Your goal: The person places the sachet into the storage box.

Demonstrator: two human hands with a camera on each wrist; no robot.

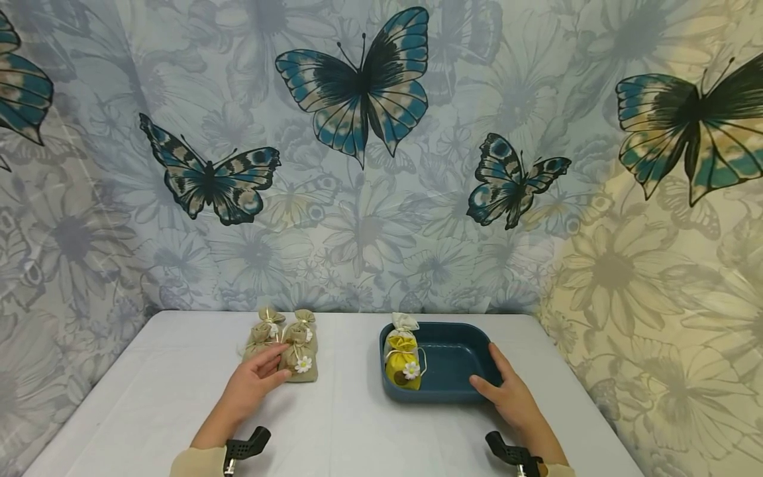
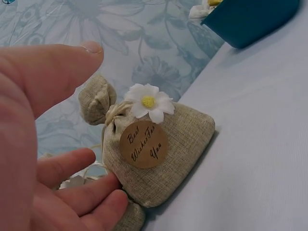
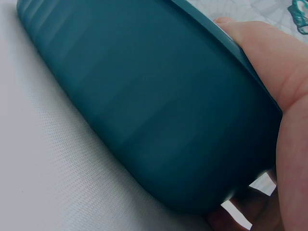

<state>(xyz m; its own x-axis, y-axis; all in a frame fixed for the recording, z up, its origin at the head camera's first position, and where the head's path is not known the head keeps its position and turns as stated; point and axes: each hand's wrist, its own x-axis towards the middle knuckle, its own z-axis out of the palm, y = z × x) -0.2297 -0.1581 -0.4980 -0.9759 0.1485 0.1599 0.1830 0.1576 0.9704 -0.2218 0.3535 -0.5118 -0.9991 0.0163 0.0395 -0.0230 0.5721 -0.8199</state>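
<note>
Several beige burlap sachets with tied necks and white flowers are grouped at the table's left. My left hand [image 1: 249, 385] touches their near side. In the left wrist view, its thumb and fingers are spread apart beside one burlap sachet [image 2: 183, 149], which bears a round brown "Best Wishes For You" label [image 2: 143, 144]. My right hand [image 1: 514, 400] grips the right front corner of a dark teal dish [image 1: 459, 361], its thumb over the rim. Inside the dish's left end lie a yellow sachet [image 1: 396, 363] with a white flower and a whitish sachet [image 1: 405, 320] behind it.
A white cloth covers the table [image 1: 346, 424]. Behind and beside it hangs a backdrop [image 1: 369, 232] printed with butterflies and flowers. Each wrist carries a black camera mount, one on the left wrist [image 1: 247, 445] and one on the right wrist [image 1: 507, 450].
</note>
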